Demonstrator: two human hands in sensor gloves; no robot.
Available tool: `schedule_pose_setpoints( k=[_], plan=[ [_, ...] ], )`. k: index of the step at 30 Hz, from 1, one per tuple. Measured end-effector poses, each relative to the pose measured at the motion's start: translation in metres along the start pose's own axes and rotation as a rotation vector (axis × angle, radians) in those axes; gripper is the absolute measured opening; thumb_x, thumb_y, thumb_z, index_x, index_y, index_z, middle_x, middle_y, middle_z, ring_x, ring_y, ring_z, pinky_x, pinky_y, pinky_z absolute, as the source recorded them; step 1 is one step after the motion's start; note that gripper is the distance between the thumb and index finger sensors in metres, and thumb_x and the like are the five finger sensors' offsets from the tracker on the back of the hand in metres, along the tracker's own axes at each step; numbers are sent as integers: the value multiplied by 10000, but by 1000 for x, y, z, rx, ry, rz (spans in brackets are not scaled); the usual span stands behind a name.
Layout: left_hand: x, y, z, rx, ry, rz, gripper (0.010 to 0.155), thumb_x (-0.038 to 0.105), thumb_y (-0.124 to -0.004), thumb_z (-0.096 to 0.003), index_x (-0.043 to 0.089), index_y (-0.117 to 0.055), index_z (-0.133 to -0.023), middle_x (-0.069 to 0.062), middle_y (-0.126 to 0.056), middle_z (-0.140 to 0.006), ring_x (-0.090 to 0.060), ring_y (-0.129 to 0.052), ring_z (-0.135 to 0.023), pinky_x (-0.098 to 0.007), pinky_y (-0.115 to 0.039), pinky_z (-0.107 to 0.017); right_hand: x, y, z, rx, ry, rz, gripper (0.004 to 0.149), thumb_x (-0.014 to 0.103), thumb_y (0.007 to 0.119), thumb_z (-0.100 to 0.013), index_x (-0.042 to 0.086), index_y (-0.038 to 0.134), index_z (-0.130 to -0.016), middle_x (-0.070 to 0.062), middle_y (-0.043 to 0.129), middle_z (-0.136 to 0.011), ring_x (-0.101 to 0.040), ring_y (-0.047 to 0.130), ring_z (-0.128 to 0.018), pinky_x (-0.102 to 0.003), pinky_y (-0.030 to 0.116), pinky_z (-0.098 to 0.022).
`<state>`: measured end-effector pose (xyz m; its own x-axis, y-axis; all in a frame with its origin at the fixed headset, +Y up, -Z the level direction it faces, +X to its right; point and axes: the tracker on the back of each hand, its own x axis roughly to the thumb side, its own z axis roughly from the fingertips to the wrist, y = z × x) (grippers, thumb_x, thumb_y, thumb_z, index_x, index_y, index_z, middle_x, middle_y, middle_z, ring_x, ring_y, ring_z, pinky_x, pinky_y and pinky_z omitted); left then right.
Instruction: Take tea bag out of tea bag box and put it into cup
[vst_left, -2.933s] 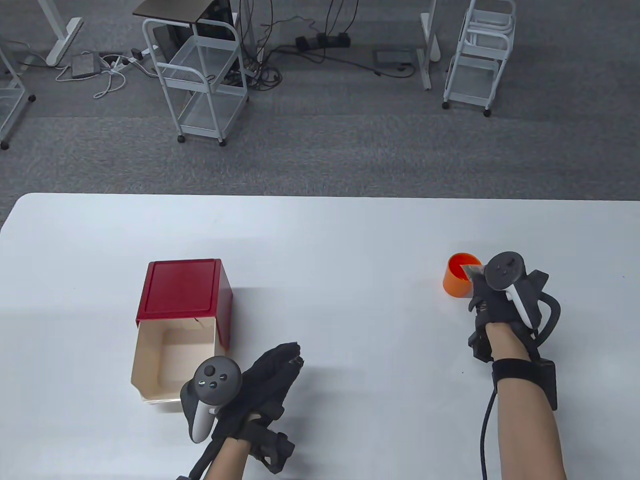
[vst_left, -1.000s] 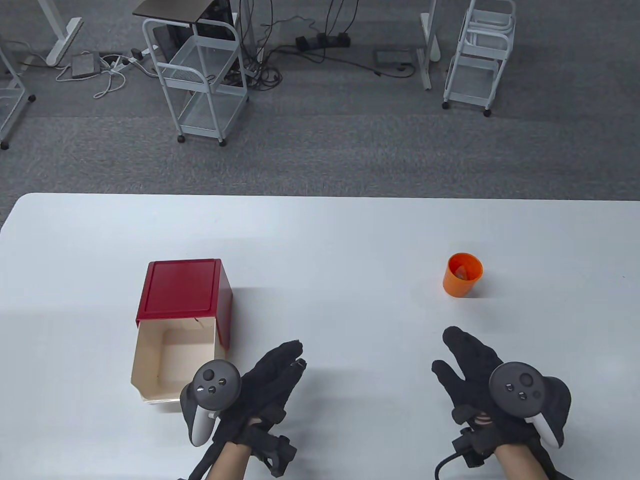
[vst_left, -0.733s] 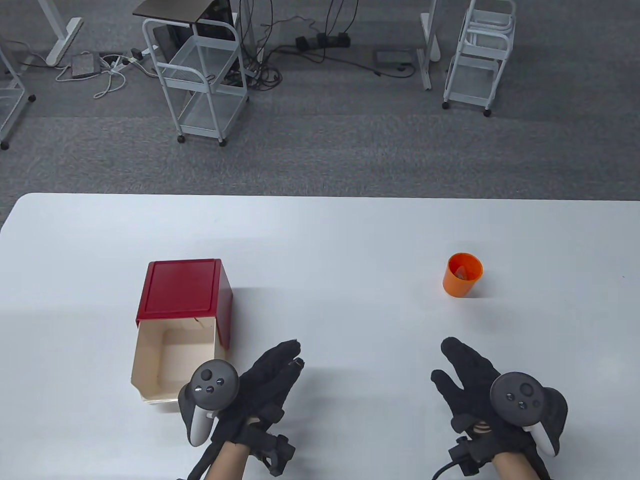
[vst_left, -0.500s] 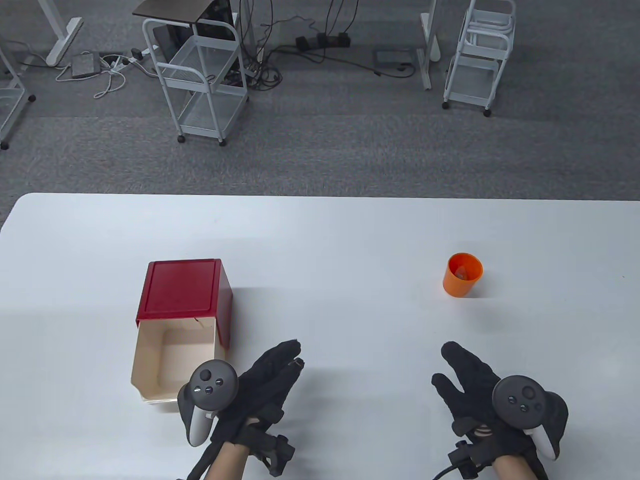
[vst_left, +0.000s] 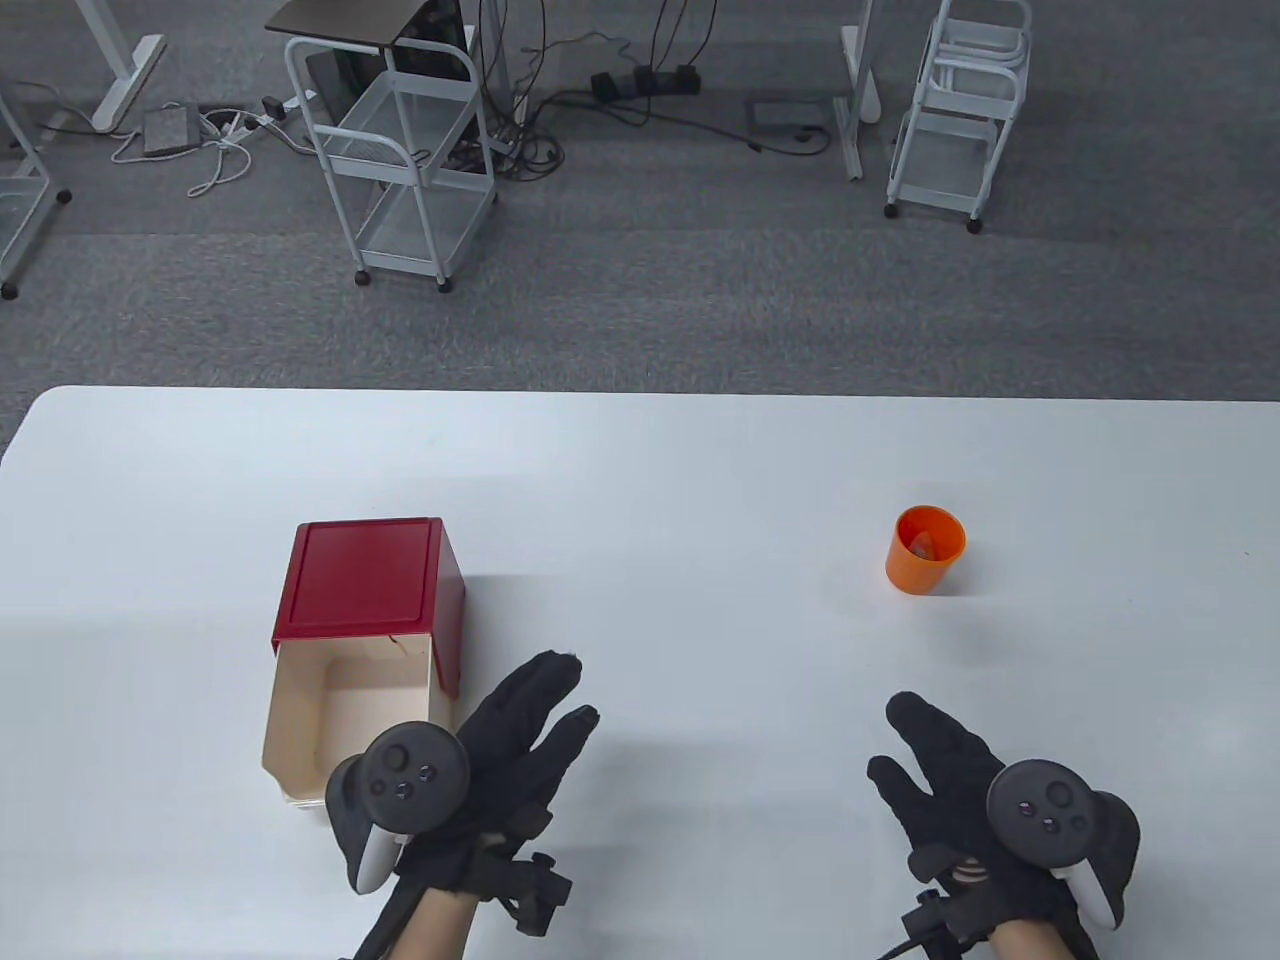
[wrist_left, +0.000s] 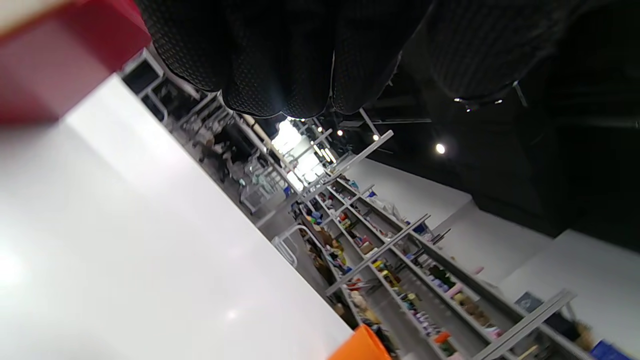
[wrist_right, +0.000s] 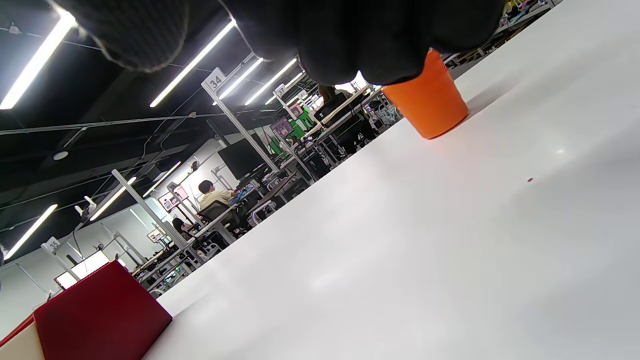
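Note:
The red tea bag box (vst_left: 370, 580) stands at the table's left with its cream drawer (vst_left: 345, 720) pulled out toward me; the drawer looks empty. The orange cup (vst_left: 925, 550) stands upright at the right, with a pale tea bag (vst_left: 922, 546) inside. My left hand (vst_left: 520, 730) lies open and empty just right of the drawer, fingers spread and pointing away. My right hand (vst_left: 935, 760) lies open and empty near the front edge, well short of the cup. The cup also shows in the right wrist view (wrist_right: 430, 105), and the box too (wrist_right: 100, 315).
The white table (vst_left: 650, 480) is bare between the box and the cup. Beyond its far edge are grey carpet, wire carts (vst_left: 400, 150) and cables on the floor.
My right hand let go of the tea bag in the cup and drew back to the front edge. Since then my left hand has shifted a little left and forward, its fingers spreading.

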<state>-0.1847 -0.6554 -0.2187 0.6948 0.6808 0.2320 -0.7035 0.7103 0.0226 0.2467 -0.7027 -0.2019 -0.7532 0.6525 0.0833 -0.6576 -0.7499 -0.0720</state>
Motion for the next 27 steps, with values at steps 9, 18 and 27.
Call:
schedule_pose_setpoints(
  k=[9, 18, 27],
  plan=[
    [-12, 65, 23, 56, 66, -451, 656, 615, -737, -453, 303, -760, -1030, -42, -785, -1134, -292, -826, -987, -443, -709, -737, -1, -1, 1, -8, -10, 4, 655, 529, 744, -452, 193, 608, -998, -178, 672, -1037, -480, 702, -884, -585, 610, -665],
    [-48, 81, 43, -26, 167, -672, 661, 606, -778, -429, 308, -768, -1018, -29, -797, -1126, -277, -839, -984, -429, -710, -744, 0, 0, 1, -6, -23, 20, 655, 528, 744, -453, 192, 608, -998, -181, 670, -1038, -483, 695, -887, -586, 607, -667],
    [-75, 50, 41, -206, 224, -815, 689, 586, -824, -395, 317, -750, -1025, -14, -781, -1135, -265, -828, -999, -421, -707, -753, 0, -1, 1, -6, -24, 27, 654, 528, 744, -452, 193, 608, -997, -179, 669, -1038, -484, 694, -888, -585, 606, -667]
  ],
)
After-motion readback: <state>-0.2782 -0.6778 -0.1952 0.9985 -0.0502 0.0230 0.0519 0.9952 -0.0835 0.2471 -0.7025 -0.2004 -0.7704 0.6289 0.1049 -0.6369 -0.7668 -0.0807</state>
